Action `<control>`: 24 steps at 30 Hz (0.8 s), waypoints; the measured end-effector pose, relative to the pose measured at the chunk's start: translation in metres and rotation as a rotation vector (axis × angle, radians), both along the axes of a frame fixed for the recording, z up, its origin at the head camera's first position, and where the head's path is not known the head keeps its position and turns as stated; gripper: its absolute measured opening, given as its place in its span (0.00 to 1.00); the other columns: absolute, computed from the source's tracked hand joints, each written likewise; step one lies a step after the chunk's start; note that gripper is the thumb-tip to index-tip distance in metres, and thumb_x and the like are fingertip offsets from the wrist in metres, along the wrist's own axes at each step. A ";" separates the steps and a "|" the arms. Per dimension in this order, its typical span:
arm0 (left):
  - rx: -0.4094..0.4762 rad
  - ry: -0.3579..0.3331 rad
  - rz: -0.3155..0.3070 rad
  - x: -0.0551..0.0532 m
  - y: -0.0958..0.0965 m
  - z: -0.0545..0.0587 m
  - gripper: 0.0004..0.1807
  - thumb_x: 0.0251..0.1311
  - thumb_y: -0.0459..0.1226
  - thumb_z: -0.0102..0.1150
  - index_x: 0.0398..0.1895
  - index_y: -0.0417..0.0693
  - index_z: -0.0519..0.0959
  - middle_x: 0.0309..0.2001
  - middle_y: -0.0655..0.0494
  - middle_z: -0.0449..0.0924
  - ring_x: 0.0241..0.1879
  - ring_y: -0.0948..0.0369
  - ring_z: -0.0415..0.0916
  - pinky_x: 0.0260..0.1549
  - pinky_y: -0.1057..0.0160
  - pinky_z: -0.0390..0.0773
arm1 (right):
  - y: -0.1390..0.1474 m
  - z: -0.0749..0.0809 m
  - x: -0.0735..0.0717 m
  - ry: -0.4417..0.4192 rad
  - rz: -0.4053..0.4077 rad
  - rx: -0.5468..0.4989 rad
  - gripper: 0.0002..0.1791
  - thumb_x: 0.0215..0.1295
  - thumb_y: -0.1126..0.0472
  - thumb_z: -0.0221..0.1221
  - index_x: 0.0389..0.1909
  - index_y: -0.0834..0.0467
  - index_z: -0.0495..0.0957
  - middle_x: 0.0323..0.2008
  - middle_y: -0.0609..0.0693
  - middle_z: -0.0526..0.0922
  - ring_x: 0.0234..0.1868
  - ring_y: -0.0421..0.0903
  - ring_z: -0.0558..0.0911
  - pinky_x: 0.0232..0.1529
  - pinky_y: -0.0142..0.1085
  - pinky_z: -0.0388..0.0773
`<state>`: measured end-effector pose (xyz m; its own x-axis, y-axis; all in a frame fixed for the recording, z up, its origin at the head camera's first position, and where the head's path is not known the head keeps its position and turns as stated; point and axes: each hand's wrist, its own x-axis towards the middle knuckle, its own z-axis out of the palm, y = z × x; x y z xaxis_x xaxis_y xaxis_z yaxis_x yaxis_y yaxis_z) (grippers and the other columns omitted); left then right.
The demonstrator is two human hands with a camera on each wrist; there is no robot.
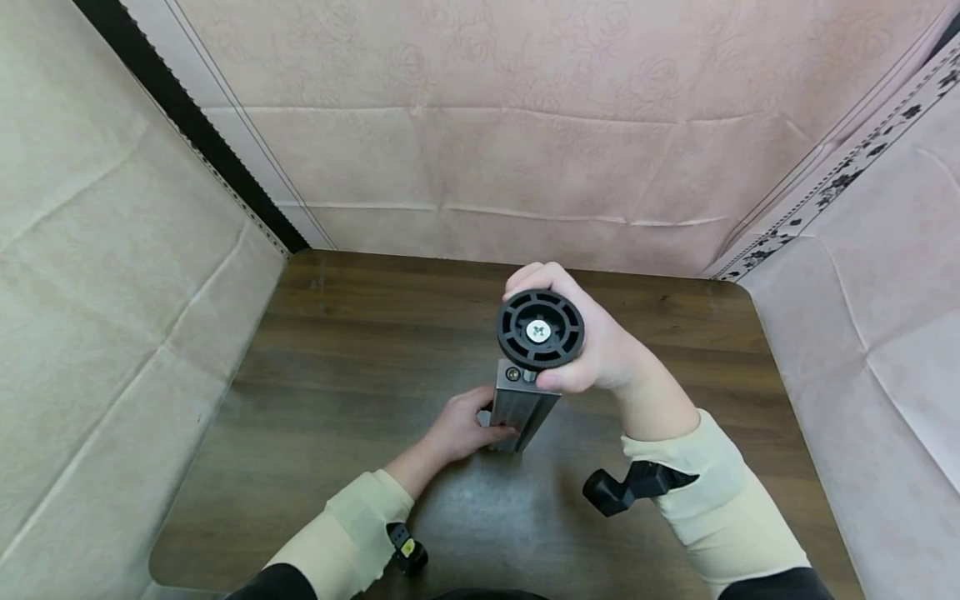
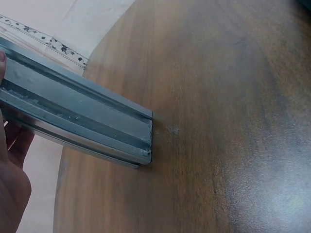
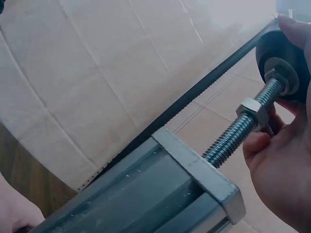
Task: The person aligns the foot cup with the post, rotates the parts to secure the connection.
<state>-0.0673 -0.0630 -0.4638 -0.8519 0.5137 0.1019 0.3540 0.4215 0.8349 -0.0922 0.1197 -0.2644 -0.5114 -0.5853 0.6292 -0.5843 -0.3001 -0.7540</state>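
Note:
An aluminium profile [image 1: 521,414] with slotted sides stands upright over the table, held by my left hand [image 1: 467,427], thumb on the near side. Its lower end [image 2: 141,141] is right at the wood in the left wrist view. On its upper end sits a metal end plate [image 3: 201,172], from which a threaded rod [image 3: 228,143] with a hex nut [image 3: 252,112] rises. A black round levelling foot [image 1: 540,358] with a crosshead screw in its centre tops the rod. My right hand [image 1: 600,346] grips this foot round its rim, fingers behind and thumb in front.
Beneath everything lies a brown wood-grain table [image 1: 337,367] with rounded corners. Pale creased cloth [image 1: 465,158] hangs behind it and along both sides. Each forearm carries a black wrist camera [image 1: 622,487] over a light sleeve.

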 end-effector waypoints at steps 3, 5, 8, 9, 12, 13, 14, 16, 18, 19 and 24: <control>0.009 -0.004 -0.010 0.000 0.000 0.000 0.20 0.47 0.42 0.71 0.45 0.51 0.78 0.44 0.57 0.80 0.44 0.59 0.76 0.43 0.52 0.76 | -0.003 -0.002 0.006 -0.005 -0.072 -0.034 0.31 0.51 0.45 0.68 0.52 0.49 0.66 0.47 0.49 0.66 0.49 0.47 0.64 0.47 0.36 0.64; 0.009 0.006 -0.011 0.001 0.000 -0.001 0.20 0.47 0.42 0.71 0.44 0.51 0.78 0.44 0.57 0.80 0.44 0.60 0.76 0.43 0.53 0.76 | -0.006 -0.003 0.010 -0.005 -0.134 -0.063 0.31 0.50 0.45 0.68 0.52 0.49 0.66 0.47 0.48 0.66 0.49 0.47 0.63 0.47 0.36 0.64; 0.007 0.030 -0.003 0.001 0.000 -0.002 0.18 0.46 0.42 0.72 0.42 0.51 0.79 0.42 0.58 0.80 0.43 0.61 0.76 0.42 0.57 0.76 | -0.011 -0.006 0.016 -0.007 -0.226 -0.106 0.31 0.50 0.44 0.68 0.52 0.48 0.65 0.47 0.48 0.66 0.48 0.47 0.64 0.46 0.36 0.64; 0.004 0.038 0.003 0.001 0.000 -0.003 0.18 0.46 0.42 0.72 0.41 0.51 0.79 0.42 0.59 0.80 0.42 0.62 0.76 0.41 0.58 0.76 | -0.013 -0.007 0.018 -0.011 -0.254 -0.121 0.31 0.50 0.44 0.68 0.52 0.49 0.65 0.47 0.48 0.66 0.47 0.46 0.64 0.46 0.36 0.64; 0.001 0.052 0.012 0.001 0.000 -0.004 0.17 0.45 0.41 0.72 0.39 0.52 0.79 0.40 0.60 0.80 0.40 0.63 0.76 0.40 0.60 0.76 | -0.016 -0.011 0.022 -0.029 -0.329 -0.151 0.33 0.49 0.44 0.68 0.52 0.51 0.64 0.47 0.49 0.65 0.47 0.45 0.65 0.46 0.34 0.65; 0.003 0.055 0.013 0.001 0.000 -0.004 0.17 0.45 0.41 0.73 0.39 0.52 0.79 0.39 0.60 0.80 0.40 0.63 0.75 0.40 0.60 0.76 | -0.017 -0.012 0.023 -0.034 -0.350 -0.159 0.33 0.49 0.44 0.68 0.51 0.54 0.64 0.47 0.50 0.65 0.46 0.45 0.65 0.46 0.34 0.65; 0.004 0.056 0.014 0.001 0.001 -0.005 0.17 0.45 0.41 0.73 0.39 0.52 0.79 0.39 0.60 0.80 0.40 0.64 0.75 0.40 0.60 0.76 | -0.018 -0.012 0.025 -0.037 -0.375 -0.165 0.34 0.49 0.44 0.68 0.50 0.58 0.64 0.47 0.50 0.65 0.46 0.44 0.66 0.46 0.33 0.65; 0.010 0.056 0.014 0.001 0.001 -0.005 0.17 0.45 0.40 0.73 0.39 0.52 0.79 0.39 0.60 0.80 0.39 0.63 0.75 0.39 0.58 0.76 | -0.020 -0.013 0.027 -0.040 -0.422 -0.172 0.38 0.48 0.44 0.69 0.48 0.64 0.63 0.46 0.50 0.66 0.45 0.43 0.67 0.46 0.33 0.65; 0.013 0.053 0.014 0.001 0.002 -0.005 0.17 0.45 0.40 0.73 0.39 0.52 0.79 0.39 0.61 0.80 0.39 0.64 0.75 0.39 0.57 0.77 | -0.022 -0.012 0.029 -0.030 -0.469 -0.175 0.41 0.48 0.43 0.68 0.47 0.70 0.61 0.46 0.49 0.66 0.44 0.43 0.67 0.46 0.33 0.65; 0.019 0.048 0.012 0.001 0.002 -0.005 0.17 0.45 0.41 0.73 0.39 0.51 0.79 0.38 0.60 0.80 0.39 0.63 0.75 0.39 0.57 0.77 | -0.023 -0.012 0.030 -0.022 -0.495 -0.179 0.43 0.48 0.43 0.68 0.46 0.73 0.59 0.46 0.49 0.66 0.44 0.43 0.68 0.46 0.33 0.65; 0.024 0.027 0.007 0.002 0.000 -0.002 0.17 0.46 0.41 0.72 0.41 0.52 0.78 0.40 0.60 0.80 0.41 0.63 0.76 0.41 0.56 0.77 | -0.032 -0.011 0.037 0.026 -0.670 -0.172 0.46 0.47 0.40 0.67 0.44 0.75 0.57 0.45 0.46 0.66 0.43 0.44 0.69 0.45 0.35 0.66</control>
<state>-0.0651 -0.0632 -0.4661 -0.8521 0.5050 0.1375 0.3741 0.4038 0.8349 -0.0554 0.0877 -0.2757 -0.7113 -0.0389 0.7018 -0.7027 0.0179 -0.7113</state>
